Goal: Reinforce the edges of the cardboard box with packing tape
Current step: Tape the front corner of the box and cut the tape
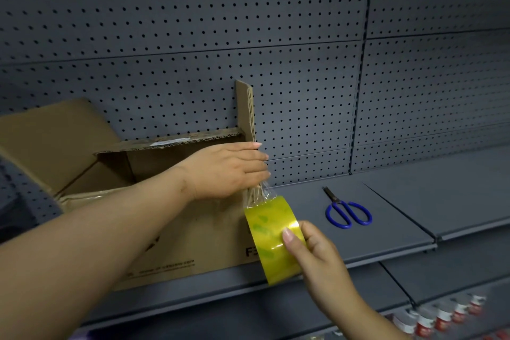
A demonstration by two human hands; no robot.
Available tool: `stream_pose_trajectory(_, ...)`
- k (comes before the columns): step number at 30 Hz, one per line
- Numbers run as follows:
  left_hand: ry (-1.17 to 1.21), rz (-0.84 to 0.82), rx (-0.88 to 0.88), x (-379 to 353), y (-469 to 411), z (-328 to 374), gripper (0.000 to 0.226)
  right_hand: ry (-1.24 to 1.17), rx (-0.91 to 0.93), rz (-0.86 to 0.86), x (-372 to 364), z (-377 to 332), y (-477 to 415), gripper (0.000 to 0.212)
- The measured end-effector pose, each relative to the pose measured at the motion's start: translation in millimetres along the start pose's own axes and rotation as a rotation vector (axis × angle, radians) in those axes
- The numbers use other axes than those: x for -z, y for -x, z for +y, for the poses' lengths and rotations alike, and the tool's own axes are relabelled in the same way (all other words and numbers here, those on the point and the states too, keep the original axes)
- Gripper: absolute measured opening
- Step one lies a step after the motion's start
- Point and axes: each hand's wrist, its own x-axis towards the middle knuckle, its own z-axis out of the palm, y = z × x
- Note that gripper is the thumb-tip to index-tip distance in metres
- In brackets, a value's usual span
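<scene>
Cardboard box [193,240]: brown and open-topped, it stands on the grey shelf at the left of the view, with its printed front wall facing the camera.
Left flap [47,141]: folded outward and up at the box's far left.
Left hand [226,171]: reaches across the open top and lies flat on the box's upper right corner. Its fingers are straight and close together, with the tips at the corner edge, and nothing is curled in the hand.
Right flap [244,110]: stands upright at the box's right end, just behind the left hand's fingertips, with its corrugated edge showing.
Tape strip [260,194]: clear and wrinkled, it runs down from under the left hand's fingers along the box's right vertical edge to the roll.
Packing tape roll [271,237]: glossy and yellowish, held against the lower right corner of the box, just in front of the shelf's edge.
Right hand [317,251]: grips the roll from the right, the thumb pressed on its outer face and the fingers curled behind it.
Scissors [347,214]: blue-handled, with the blades together, lying flat on the shelf to the right of the roll and apart from it.
Shelf [400,201]: dark grey metal.
Pegboard panel [193,22]: grey and perforated, forming the back wall behind the box.
Jars [441,317]: a blurred row with red labels, on a lower shelf at bottom right.
</scene>
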Motion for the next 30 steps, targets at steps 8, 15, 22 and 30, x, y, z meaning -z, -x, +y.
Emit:
stream_pose_trajectory(8,-0.035,0.05,0.016,-2,-1,4,0.035,-0.07,-0.032,0.012,-4,12,-3,0.043)
stream_pose_trajectory(15,-0.047,0.054,0.02,2,-4,6,0.045,-0.114,-0.294,0.028,-4,26,-6,0.039)
stream_pose_trajectory(22,-0.069,-0.026,0.041,-2,-2,7,0.045,-0.04,-0.439,-0.077,7,15,-28,0.03)
stream_pose_trajectory(30,-0.152,0.026,0.1,5,-7,18,0.047,0.039,-0.496,-0.082,9,10,-35,0.044)
